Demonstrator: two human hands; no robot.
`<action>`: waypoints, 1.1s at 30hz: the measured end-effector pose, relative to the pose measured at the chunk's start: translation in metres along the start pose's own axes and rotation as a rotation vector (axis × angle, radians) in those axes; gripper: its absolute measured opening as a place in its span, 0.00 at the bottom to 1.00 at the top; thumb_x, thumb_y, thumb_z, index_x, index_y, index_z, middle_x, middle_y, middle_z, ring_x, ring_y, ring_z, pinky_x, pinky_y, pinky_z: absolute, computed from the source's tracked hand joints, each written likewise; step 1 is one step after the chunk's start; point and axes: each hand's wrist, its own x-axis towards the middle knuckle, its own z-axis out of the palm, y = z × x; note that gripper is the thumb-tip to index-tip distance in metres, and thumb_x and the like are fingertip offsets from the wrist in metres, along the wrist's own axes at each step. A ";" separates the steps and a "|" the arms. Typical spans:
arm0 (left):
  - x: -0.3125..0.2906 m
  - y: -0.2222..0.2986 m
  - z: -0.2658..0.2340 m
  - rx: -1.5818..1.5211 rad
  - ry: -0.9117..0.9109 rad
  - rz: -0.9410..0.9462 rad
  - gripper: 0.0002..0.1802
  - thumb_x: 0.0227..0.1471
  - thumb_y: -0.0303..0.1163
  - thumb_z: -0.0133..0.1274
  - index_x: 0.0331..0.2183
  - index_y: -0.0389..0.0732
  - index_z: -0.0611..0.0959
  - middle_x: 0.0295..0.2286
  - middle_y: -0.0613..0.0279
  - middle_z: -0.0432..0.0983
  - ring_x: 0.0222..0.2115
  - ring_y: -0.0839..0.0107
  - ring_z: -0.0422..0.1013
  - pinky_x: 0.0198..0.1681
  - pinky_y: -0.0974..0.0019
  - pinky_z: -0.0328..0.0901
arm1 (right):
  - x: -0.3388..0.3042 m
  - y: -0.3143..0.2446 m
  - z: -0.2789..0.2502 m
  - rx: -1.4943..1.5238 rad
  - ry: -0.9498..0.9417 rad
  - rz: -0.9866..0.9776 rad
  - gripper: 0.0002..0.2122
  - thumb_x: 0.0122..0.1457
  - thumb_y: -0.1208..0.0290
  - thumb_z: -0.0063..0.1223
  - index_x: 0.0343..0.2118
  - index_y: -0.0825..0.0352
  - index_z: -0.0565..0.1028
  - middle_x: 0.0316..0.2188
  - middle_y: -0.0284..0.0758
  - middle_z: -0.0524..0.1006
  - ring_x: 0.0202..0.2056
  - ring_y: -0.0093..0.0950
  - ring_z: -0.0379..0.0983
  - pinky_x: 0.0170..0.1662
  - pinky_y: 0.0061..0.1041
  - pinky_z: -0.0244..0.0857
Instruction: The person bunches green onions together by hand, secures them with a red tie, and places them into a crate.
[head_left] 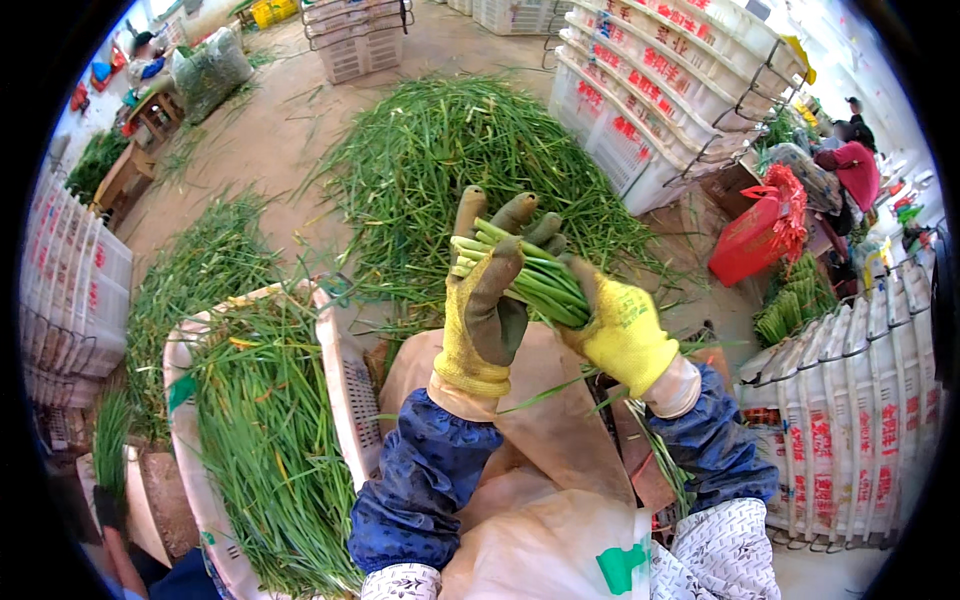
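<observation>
A bunch of thick green stems (545,280) is held in front of me above my lap, its pale cut ends pointing up and left. My left hand (488,290), in a yellow glove with a dirty grey-green palm, has its thumb across the bunch and its fingers stretched up behind it. From the other side my right hand (620,325), gloved alike, is wrapped round the lower right part. The far ends of the stems are hidden behind this hand. Just beyond lies a large heap of long green leaves (440,130) on the floor.
At my left stands a white plastic crate (350,400) full of green leaves. Stacked white crates (640,90) rise far right, with more stacks (850,430) near right and at the left edge. A red bag (745,235) stands right. Other people sit around; one's hand (106,507) shows lower left.
</observation>
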 end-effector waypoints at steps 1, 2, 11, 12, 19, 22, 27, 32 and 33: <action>0.001 -0.001 -0.001 -0.028 0.006 -0.002 0.38 0.54 0.31 0.54 0.61 0.47 0.54 0.51 0.50 0.66 0.50 0.53 0.67 0.52 0.49 0.66 | -0.001 -0.004 0.001 0.052 -0.061 0.055 0.32 0.45 0.65 0.64 0.54 0.67 0.64 0.38 0.48 0.77 0.39 0.46 0.75 0.40 0.38 0.69; 0.003 -0.001 -0.004 -0.054 0.012 -0.004 0.40 0.54 0.28 0.54 0.62 0.46 0.51 0.50 0.51 0.67 0.48 0.55 0.69 0.50 0.51 0.68 | 0.000 -0.006 0.003 0.106 -0.120 0.111 0.31 0.45 0.65 0.64 0.53 0.67 0.65 0.37 0.48 0.77 0.39 0.47 0.75 0.39 0.38 0.69; 0.026 -0.025 -0.028 0.161 0.209 -0.011 0.29 0.54 0.26 0.52 0.56 0.37 0.62 0.30 0.62 0.73 0.31 0.70 0.72 0.37 0.65 0.70 | -0.001 -0.011 0.007 -0.199 0.115 0.029 0.53 0.40 0.43 0.62 0.64 0.72 0.48 0.59 0.51 0.56 0.58 0.48 0.54 0.57 0.49 0.49; 0.025 -0.025 -0.020 0.124 0.237 0.014 0.27 0.54 0.24 0.51 0.55 0.35 0.65 0.29 0.63 0.74 0.29 0.72 0.72 0.34 0.68 0.70 | 0.000 -0.016 0.009 -0.353 0.149 -0.025 0.52 0.42 0.44 0.59 0.64 0.72 0.47 0.58 0.53 0.57 0.58 0.49 0.55 0.57 0.49 0.50; 0.021 -0.025 -0.017 -0.075 0.118 -0.066 0.24 0.60 0.44 0.46 0.52 0.38 0.70 0.21 0.68 0.71 0.26 0.70 0.71 0.39 0.60 0.70 | 0.003 -0.022 0.065 -0.539 0.115 0.156 0.36 0.50 0.62 0.46 0.61 0.76 0.52 0.58 0.49 0.61 0.58 0.43 0.58 0.60 0.45 0.48; 0.012 -0.022 0.001 -0.031 0.164 -0.065 0.23 0.60 0.46 0.46 0.49 0.39 0.73 0.18 0.68 0.70 0.22 0.71 0.69 0.35 0.61 0.70 | -0.003 -0.027 0.069 -0.505 0.133 0.209 0.36 0.52 0.64 0.44 0.62 0.76 0.50 0.58 0.46 0.61 0.57 0.40 0.58 0.60 0.40 0.49; 0.012 0.002 0.041 0.086 0.123 -0.042 0.23 0.60 0.47 0.46 0.48 0.39 0.74 0.16 0.71 0.63 0.18 0.75 0.60 0.27 0.68 0.63 | 0.007 -0.035 0.048 0.121 0.704 -0.022 0.41 0.49 0.66 0.51 0.65 0.71 0.45 0.44 0.46 0.73 0.39 0.44 0.72 0.42 0.38 0.66; 0.023 0.029 0.060 0.099 -0.465 -0.210 0.35 0.57 0.51 0.47 0.57 0.37 0.64 0.32 0.60 0.72 0.34 0.66 0.68 0.38 0.64 0.65 | 0.010 -0.045 0.029 0.266 0.814 -0.088 0.44 0.46 0.68 0.56 0.64 0.72 0.44 0.38 0.50 0.75 0.35 0.47 0.75 0.35 0.40 0.69; 0.027 0.033 0.071 -0.012 -0.564 -0.342 0.38 0.56 0.54 0.46 0.58 0.36 0.61 0.36 0.54 0.72 0.39 0.60 0.68 0.45 0.60 0.65 | 0.006 -0.042 0.017 0.269 0.795 -0.074 0.42 0.45 0.68 0.56 0.62 0.74 0.47 0.37 0.49 0.75 0.34 0.44 0.75 0.35 0.39 0.69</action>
